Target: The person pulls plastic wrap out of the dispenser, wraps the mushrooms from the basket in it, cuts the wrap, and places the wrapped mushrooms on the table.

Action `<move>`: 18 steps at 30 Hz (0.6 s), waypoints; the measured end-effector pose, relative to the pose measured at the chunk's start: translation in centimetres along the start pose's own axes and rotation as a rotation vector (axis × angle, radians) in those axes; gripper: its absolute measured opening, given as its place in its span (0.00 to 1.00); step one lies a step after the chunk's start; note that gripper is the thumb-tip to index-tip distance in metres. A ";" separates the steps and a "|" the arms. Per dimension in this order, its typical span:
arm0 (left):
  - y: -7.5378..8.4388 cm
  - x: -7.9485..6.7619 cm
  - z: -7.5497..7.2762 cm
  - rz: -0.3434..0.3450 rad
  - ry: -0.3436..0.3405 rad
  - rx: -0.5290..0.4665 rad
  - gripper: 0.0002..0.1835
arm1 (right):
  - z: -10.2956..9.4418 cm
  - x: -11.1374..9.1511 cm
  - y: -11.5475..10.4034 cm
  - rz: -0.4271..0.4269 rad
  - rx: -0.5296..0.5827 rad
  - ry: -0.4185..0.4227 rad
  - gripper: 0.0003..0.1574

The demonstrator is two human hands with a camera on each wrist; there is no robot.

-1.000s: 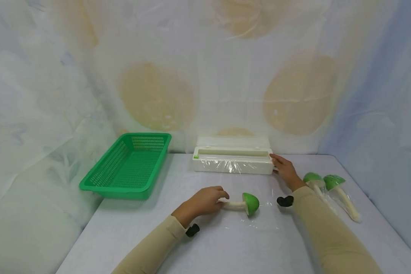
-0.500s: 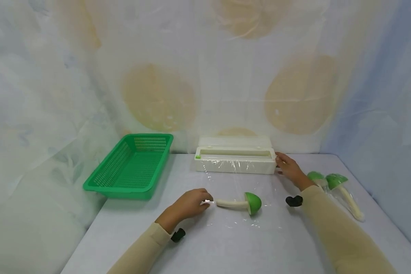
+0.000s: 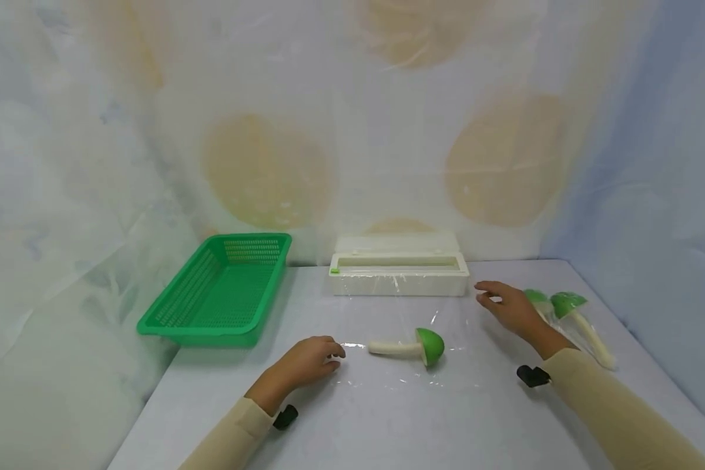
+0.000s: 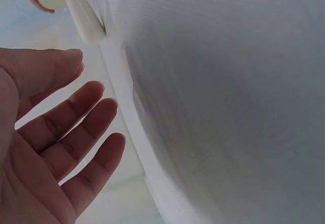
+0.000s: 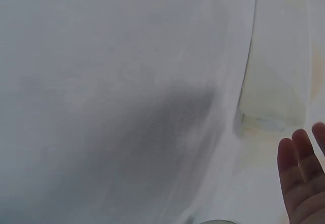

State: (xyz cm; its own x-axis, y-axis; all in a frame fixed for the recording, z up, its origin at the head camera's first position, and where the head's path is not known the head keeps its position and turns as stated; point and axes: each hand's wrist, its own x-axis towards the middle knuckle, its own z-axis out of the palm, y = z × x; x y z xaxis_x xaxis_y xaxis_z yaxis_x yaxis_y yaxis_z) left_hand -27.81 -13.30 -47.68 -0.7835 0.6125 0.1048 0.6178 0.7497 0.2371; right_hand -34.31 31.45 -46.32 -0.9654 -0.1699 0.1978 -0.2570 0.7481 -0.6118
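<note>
A toy mushroom with a green cap [image 3: 430, 346] and white stem lies on its side mid-table, on a sheet of clear plastic wrap [image 3: 446, 382]. That wrap stretches forward from a white wrap dispenser [image 3: 399, 284], whose lid stands raised. My left hand [image 3: 305, 361] is left of the stem's end, fingers relaxed and holding nothing. In the left wrist view, the same hand [image 4: 66, 132] has its fingers loosely spread, with the stem [image 4: 84, 16] beyond. Right of the dispenser, my right hand [image 3: 511, 310] hovers apart from it with loose fingers.
A green perforated basket [image 3: 211, 336] stands at the back left. At the right, two more green-capped mushrooms [image 3: 587, 329] lie in clear wrap, one partly behind my right hand. Patterned curtains [image 3: 388, 130] enclose the table's back and sides.
My left hand has drawn left, away from the mushroom's stem. The right hand has left the dispenser's right end and moved right and back toward me.
</note>
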 end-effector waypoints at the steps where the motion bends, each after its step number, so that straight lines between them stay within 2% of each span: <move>1: -0.1 -0.1 0.0 0.001 0.000 0.002 0.08 | 0.0 -0.3 -0.2 -0.014 -0.008 -0.005 0.29; 8: -0.5 -1.0 0.0 0.006 -0.014 -0.012 0.09 | 0.0 -2.9 -1.7 -0.136 -0.061 -0.117 0.23; 13: -0.5 -1.8 0.3 0.004 -0.050 -0.042 0.10 | 0.6 -5.6 -2.3 -0.163 -0.052 -0.286 0.17; 16: -0.4 -2.0 0.3 0.010 -0.082 -0.030 0.12 | 1.1 -7.1 -2.4 -0.163 -0.052 -0.387 0.16; 18: -0.3 -2.0 0.2 0.031 -0.100 -0.007 0.12 | 1.4 -7.7 -2.4 -0.180 -0.064 -0.422 0.17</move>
State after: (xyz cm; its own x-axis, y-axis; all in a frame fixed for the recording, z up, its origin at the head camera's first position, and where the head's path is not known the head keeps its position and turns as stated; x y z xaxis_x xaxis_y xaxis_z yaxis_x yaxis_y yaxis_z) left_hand -26.43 -14.66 -48.18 -0.7533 0.6574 0.0157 0.6408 0.7285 0.2423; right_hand -26.31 30.03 -47.48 -0.8422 -0.5376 -0.0407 -0.4322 0.7184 -0.5451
